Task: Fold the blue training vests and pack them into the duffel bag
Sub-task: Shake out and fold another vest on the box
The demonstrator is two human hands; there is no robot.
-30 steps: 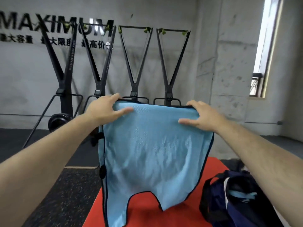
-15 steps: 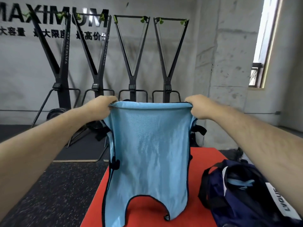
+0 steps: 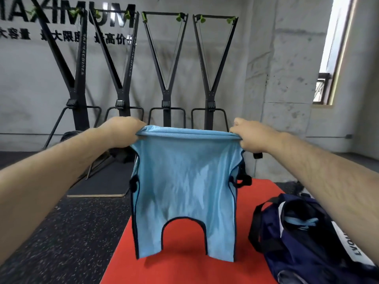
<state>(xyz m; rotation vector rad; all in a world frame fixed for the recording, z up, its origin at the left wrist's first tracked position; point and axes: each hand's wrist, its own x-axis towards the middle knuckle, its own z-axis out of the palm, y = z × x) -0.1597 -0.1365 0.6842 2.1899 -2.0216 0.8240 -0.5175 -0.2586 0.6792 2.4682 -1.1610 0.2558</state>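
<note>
The blue vest (image 3: 184,191) is thin, soft cloth in a light sky blue, a bit shiny, with little wrinkles down the middle. A dark thin trim runs all along its edge. At the bottom there is a round cut-out like an arch, so the vest ends in two flaps. Small black straps (image 3: 244,179) stick out at its sides. The duffel bag (image 3: 303,242) is dark navy and floppy, with black handles and a white stripe with letters on its side. Its top is open, and some more light blue cloth (image 3: 299,222) lies inside.

Both arms reach straight out in front. The left hand (image 3: 121,130) grips the top left corner of the vest with its fingers curled round the cloth. The right hand (image 3: 250,136) grips the top right corner the same way, in a fist. The top edge is pulled tight and flat between the two hands, and the rest hangs down in the air.

The vest hangs over a bright red mat (image 3: 184,269). I cannot tell if its flaps touch the mat. The bag sits on the mat, to the right of the vest. The floor (image 3: 61,232) around it is black with tiny pale specks. Four tall black gym machines (image 3: 166,78) shaped like a V stand along a grey concrete wall with big dark letters (image 3: 61,15). A bright window (image 3: 332,48) is on the right.
</note>
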